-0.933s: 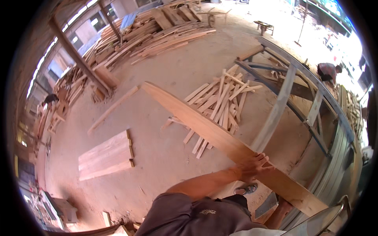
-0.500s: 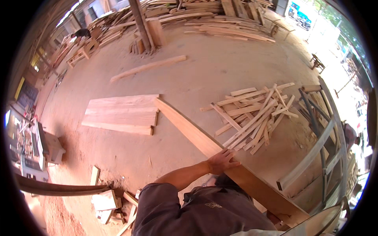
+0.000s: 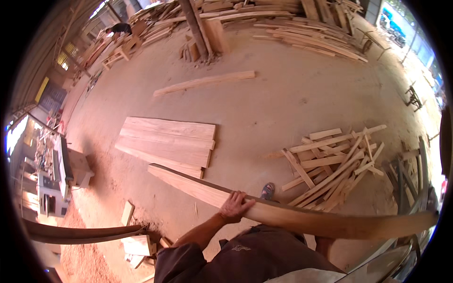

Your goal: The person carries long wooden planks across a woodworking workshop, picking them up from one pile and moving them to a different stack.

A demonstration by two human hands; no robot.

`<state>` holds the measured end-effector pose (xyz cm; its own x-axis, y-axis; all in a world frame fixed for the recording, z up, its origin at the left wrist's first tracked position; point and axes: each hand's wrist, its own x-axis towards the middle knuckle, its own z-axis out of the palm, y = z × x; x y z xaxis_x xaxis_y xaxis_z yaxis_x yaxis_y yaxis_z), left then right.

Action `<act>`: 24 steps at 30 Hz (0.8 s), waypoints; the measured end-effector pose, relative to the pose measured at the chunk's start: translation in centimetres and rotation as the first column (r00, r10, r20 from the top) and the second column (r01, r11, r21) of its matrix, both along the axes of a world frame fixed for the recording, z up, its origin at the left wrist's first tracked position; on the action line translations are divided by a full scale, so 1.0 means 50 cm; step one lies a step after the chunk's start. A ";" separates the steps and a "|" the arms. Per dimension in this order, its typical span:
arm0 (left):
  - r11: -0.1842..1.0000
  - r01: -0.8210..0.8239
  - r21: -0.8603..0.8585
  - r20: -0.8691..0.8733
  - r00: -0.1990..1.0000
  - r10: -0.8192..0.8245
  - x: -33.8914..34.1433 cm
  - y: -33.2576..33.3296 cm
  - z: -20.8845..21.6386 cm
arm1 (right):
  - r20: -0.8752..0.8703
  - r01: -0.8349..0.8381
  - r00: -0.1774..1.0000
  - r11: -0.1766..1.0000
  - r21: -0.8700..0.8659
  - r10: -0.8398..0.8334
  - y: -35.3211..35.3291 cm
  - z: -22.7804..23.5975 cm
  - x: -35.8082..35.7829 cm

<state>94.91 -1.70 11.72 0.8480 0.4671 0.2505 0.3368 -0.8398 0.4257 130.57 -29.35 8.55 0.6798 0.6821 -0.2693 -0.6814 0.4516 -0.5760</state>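
A long wooden plank stretches across in front of my body, on edge, from the left middle to the far right. My left hand grips its upper edge, the fingers laid over the top and the thumb side toward me. Of my right arm only a bit of forearm shows below the plank; the hand itself is hidden behind the wood. Just beyond the plank's left end, wide boards lie side by side on the ground. My sandalled foot shows past the plank.
Loose wood strips lie heaped to the right, near a metal frame. A single beam lies farther off, before a post and stacked timber. Offcuts and a curved dark bar are at lower left. Another person bends far left.
The plank has swung from steeply slanted to nearly crosswise, its near end rising to the right. My left hand moved left with it, and my view turned left. A foot came into sight.
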 end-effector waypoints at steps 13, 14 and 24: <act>0.876 -0.474 0.087 -0.212 0.851 0.481 -0.023 0.389 0.192 | -0.497 -0.178 0.859 0.982 -0.061 0.125 0.775 0.043 0.088; 0.875 -0.483 0.044 -0.257 0.841 0.477 0.003 0.434 0.201 | -0.522 -0.145 0.848 0.987 -0.063 0.092 0.826 0.020 0.107; 0.870 -0.466 0.162 -0.257 0.831 0.493 -0.039 0.845 0.048 | -0.698 -0.274 0.716 0.907 -0.321 -0.030 1.478 0.121 0.138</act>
<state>92.95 40.55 14.12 0.5635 0.8205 0.0968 0.8003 -0.5711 0.1826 137.45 44.56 14.59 0.1264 0.4844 -0.8657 -0.9815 0.1877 -0.0383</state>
